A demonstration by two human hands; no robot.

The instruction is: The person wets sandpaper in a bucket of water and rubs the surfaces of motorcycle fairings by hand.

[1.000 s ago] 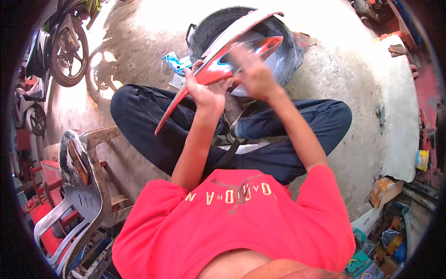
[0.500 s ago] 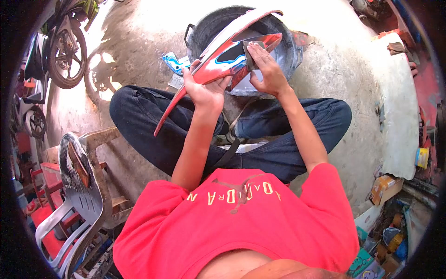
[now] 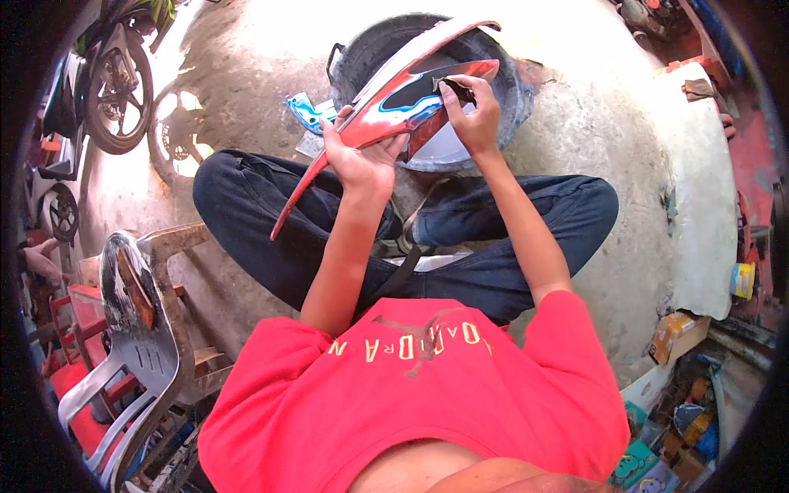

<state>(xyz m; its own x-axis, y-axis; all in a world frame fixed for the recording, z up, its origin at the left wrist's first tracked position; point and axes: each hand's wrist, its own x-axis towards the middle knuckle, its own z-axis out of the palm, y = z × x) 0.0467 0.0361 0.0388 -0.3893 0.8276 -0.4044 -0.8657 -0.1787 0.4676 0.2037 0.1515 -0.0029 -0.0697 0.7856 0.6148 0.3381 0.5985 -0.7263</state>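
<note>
A long, pointed red and white panel with a blue and black patch slants from above my left thigh up over a round dark tub. Wrapped round the panel's lower edge, my left hand holds it from below. My right hand pinches a small dark sheet against the panel's black patch, near its upper right end. Pale liquid shows inside the tub beneath the panel.
A blue and white piece lies on the floor left of the tub. Motorcycles stand at the upper left, a worn plastic chair at the lower left. Another person's hand shows at the left edge. A cardboard box sits at right.
My right hand has gone from a blurred sweep, through lying flat on the sheet, to pinching it by its edge. Another person's hand has appeared at the far left.
</note>
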